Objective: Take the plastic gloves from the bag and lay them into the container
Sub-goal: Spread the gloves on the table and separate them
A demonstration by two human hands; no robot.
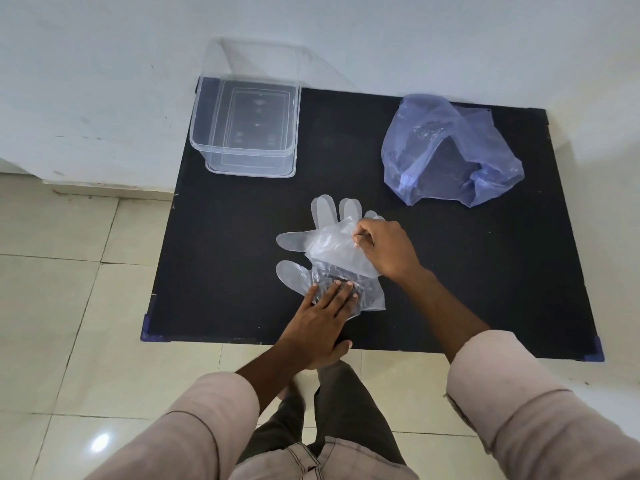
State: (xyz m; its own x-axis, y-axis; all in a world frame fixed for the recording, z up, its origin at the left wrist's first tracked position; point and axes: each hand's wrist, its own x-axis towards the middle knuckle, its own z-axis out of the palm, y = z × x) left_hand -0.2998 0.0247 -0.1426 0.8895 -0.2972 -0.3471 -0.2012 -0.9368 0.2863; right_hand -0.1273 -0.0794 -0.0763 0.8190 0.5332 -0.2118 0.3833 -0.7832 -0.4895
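Hands over thin clear plastic gloves [325,244] lying mid black table [450,271]. Left hand [320,322] flat, fingers spread, pressing the near glove's cuff onto the tabletop, gripping nothing. Right hand [386,249] pinching a folded-up edge of the upper glove. Clear rectangular plastic container [246,128] at far left corner, nothing in it. Crumpled translucent blue plastic bag [450,152] far right, apart from gloves.
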